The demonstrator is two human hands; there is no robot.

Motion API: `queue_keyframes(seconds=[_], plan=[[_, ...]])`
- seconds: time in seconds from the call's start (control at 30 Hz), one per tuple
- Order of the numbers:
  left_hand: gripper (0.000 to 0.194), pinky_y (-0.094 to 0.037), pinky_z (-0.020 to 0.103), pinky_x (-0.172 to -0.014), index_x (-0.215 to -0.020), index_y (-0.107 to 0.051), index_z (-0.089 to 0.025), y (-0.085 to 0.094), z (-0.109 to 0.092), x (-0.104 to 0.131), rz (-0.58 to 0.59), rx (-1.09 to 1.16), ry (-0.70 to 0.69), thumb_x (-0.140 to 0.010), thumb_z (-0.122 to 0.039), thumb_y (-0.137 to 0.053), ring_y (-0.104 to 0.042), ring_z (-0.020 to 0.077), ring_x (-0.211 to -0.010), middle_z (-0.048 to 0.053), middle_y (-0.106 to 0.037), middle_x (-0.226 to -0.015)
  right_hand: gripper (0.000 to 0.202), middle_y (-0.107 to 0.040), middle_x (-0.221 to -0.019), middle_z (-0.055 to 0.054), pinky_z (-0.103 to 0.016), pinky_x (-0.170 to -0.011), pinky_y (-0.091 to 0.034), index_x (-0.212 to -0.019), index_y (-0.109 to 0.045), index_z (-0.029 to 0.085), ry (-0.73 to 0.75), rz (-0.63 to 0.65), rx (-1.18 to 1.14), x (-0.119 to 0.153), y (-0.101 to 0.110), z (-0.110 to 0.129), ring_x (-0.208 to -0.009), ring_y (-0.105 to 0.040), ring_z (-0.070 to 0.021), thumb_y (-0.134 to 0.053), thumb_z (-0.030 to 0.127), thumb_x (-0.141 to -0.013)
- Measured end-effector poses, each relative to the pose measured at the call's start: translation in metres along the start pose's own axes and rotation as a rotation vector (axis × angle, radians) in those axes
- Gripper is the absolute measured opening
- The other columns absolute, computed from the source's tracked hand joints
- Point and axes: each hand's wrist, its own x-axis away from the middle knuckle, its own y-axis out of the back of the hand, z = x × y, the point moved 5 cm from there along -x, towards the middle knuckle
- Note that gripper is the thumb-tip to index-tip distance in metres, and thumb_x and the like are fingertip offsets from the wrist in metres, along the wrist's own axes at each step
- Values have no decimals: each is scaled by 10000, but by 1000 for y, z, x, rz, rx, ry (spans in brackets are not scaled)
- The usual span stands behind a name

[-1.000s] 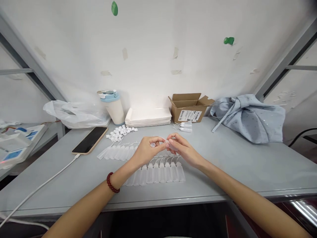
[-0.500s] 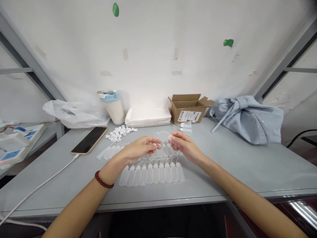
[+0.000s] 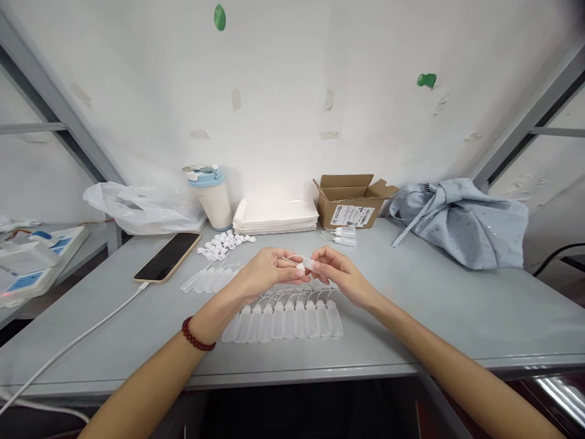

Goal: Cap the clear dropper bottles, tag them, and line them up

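Above the bottle rows [image 3: 289, 321], a small bottle [image 3: 311, 264] is pinched by the right hand [image 3: 343, 275]; a white cap [image 3: 300, 266] is held, seemingly, in the left hand [image 3: 267, 268]. Light, squeezable plastic is expected, best gripped gently by the sides.

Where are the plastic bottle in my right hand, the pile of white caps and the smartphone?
Plastic bottle [image 3: 309, 264]: head view, on its exposed end.
Pile of white caps [image 3: 220, 245]: head view, on caps near the middle.
Smartphone [image 3: 168, 258]: head view, on its dark screen.
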Motion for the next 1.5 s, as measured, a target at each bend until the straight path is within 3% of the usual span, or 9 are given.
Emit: queue_keyframes(seconds=[0.3,0.57,0.7,0.87,1.0,1.13,1.27,1.37,1.5], plan=[[235,-534,260,-653,-797,-662,-122,-1,-4,0,16,-123,-36,-691,-316,-742,-663,151,-642,48,-704,-683,199,-554,-731,2,-267,-621,-353,-853,-492,189,77,86,139,3,-3,1,-692,-502,-133,-527,384,-862],[224,-488,253,-603,-768,-659,-120,-6,-2,-2,-56,-267,-126,-721,-336,-697,-594,133,-590,24,-633,-612,120,-437,-636,63,-251,-522,-263,-909,-380,224,191,38,407,7,-1,0,-517,-327,-99,-457,313,-888],[189,-476,247,-618,-807,-680,-140,-11,-9,2,-73,-487,-323,-777,-321,-634,-588,142,-671,43,-658,-737,122,-444,-602,61,-244,-521,-267,-862,-396,228,84,69,221,5,0,-3,-537,-358,-106,-484,312,-859],[144,-476,256,-706,-831,-676,-155,-16,-15,7,-53,-689,-587,-826,-260,-577,-589,148,-749,59,-663,-828,170,-425,-531,64,-222,-461,-153,-792,-412,221,-214,138,-133,2,-1,-9,-496,-338,-93,-559,304,-769],[180,-497,263,-716,-859,-692,-151,-13,-9,3,-39,-486,-417,-778,-306,-648,-624,169,-787,63,-688,-863,146,-456,-515,49,-233,-453,-108,-756,-441,205,-275,109,-176,2,0,-9,-470,-303,-78,-559,290,-757],[273,-510,266,-652,-809,-696,-130,-10,-4,-1,-5,-276,-186,-755,-396,-669,-632,157,-661,50,-684,-723,173,-458,-514,54,-226,-450,-127,-738,-431,204,-172,82,-176,2,-1,-4,-463,-312,-72,-574,300,-745],[363,-493,255,-555,-682,-664,-113,-13,1,-2,80,-212,-54,-775,-462,-625,-606,142,-549,54,-649,-629,191,-413,-504,77,-218,-457,-178,-742,-419,208,-55,62,-118,3,-2,1,-469,-328,-74,-579,311,-750],[335,-460,240,-532,-657,-643,-124,-15,-1,0,60,-299,-106,-778,-436,-622,-582,138,-546,34,-620,-595,161,-411,-515,76,-220,-468,-214,-752,-422,206,-15,63,-60,3,-2,2,-489,-344,-78,-560,288,-767],[358,-335,218,-503,-536,-557,-140,-17,-11,5,-47,-590,-334,-806,-374,-584,-451,98,-525,-8,-508,-521,148,-420,-524,70,-219,-461,-198,-738,-426,207,-62,88,-73,4,-2,-1,-492,-344,-81,-557,270,-759]])
